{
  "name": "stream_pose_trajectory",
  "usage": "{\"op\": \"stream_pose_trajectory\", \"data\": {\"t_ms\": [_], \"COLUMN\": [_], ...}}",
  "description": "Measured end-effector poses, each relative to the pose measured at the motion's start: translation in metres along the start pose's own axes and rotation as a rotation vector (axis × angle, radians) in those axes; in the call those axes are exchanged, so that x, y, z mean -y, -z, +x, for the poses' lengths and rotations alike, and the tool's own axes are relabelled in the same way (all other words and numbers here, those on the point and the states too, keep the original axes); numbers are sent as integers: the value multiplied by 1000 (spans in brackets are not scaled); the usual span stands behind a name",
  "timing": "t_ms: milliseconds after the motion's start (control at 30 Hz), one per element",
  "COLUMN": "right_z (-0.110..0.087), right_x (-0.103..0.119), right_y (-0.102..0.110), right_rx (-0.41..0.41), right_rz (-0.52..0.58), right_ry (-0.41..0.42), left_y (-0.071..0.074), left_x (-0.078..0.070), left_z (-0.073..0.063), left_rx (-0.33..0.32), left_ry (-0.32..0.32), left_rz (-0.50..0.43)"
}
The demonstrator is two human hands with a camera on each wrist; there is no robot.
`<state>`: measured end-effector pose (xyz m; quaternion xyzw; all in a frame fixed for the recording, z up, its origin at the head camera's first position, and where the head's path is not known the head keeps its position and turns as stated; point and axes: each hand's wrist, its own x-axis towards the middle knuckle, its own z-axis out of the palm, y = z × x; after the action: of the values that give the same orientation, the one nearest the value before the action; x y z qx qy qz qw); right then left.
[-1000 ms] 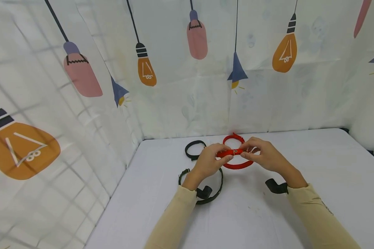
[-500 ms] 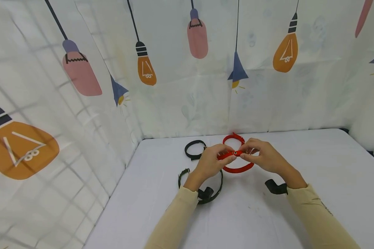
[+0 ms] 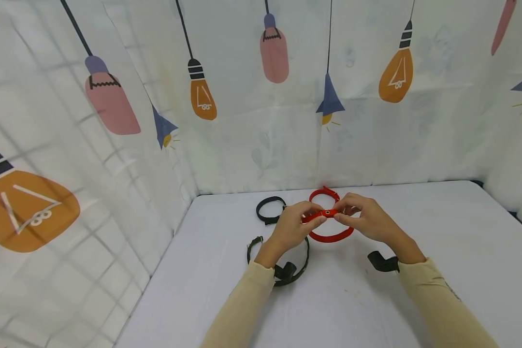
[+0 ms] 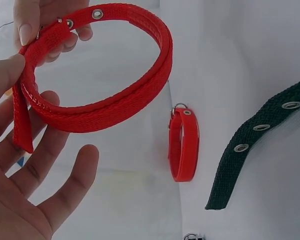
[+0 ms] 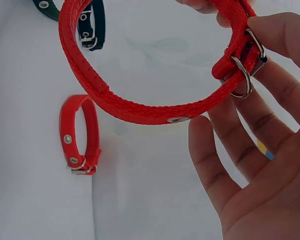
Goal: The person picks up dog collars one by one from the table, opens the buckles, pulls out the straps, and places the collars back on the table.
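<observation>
Head view: near center frame, your left hand (image 3: 289,228) and right hand (image 3: 371,220) pinch a red buckle collar (image 3: 332,238) between thumbs and fingers, its loop showing below your fingertips. Left wrist view sets your left thumb (image 4: 5,75) against the band at upper left, lower fingers spread, the strap end (image 4: 22,130) pointing down. Right wrist view reveals a D-ring (image 5: 247,75) and buckle (image 5: 263,59) at your right fingers, upper right, too small to make out in the head view.
</observation>
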<state>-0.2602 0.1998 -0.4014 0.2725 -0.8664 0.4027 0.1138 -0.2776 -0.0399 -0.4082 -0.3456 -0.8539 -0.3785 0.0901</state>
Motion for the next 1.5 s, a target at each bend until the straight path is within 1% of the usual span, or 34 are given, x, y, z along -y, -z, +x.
{"op": "stream_pose_trajectory", "data": {"t_ms": [200, 367, 467, 700, 833, 1000, 1200, 1367, 1500], "right_z": [1, 2, 2, 3, 4, 3, -1, 1, 2], "right_x": [2, 3, 4, 3, 3, 3, 2, 0, 1], "right_y": [-1, -2, -2, -4, -5, -5, -5, -8, -9], "right_rx": [-6, -8, -7, 0, 12, 28, 20, -11, -31], "right_rz": [23, 36, 40, 61, 80, 75, 15, -33, -32], "right_ry": [-24, -47, -47, -46, -48, -63, -72, -26, 14], "left_y": [0, -1, -1, -2, -2, -2, -3, -2, 0], "left_x": [2, 4, 6, 8, 9, 8, 5, 4, 3], "left_z": [0, 1, 1, 2, 3, 3, 2, 2, 1], "left_rx": [-12, -21, -24, -25, -25, -18, 4, 6, 4], "left_ry": [-23, -24, -20, -33, -30, -14, -27, -29, -34], "left_rz": [-16, -32, -50, -96, -103, -87, -2, 25, 39]}}
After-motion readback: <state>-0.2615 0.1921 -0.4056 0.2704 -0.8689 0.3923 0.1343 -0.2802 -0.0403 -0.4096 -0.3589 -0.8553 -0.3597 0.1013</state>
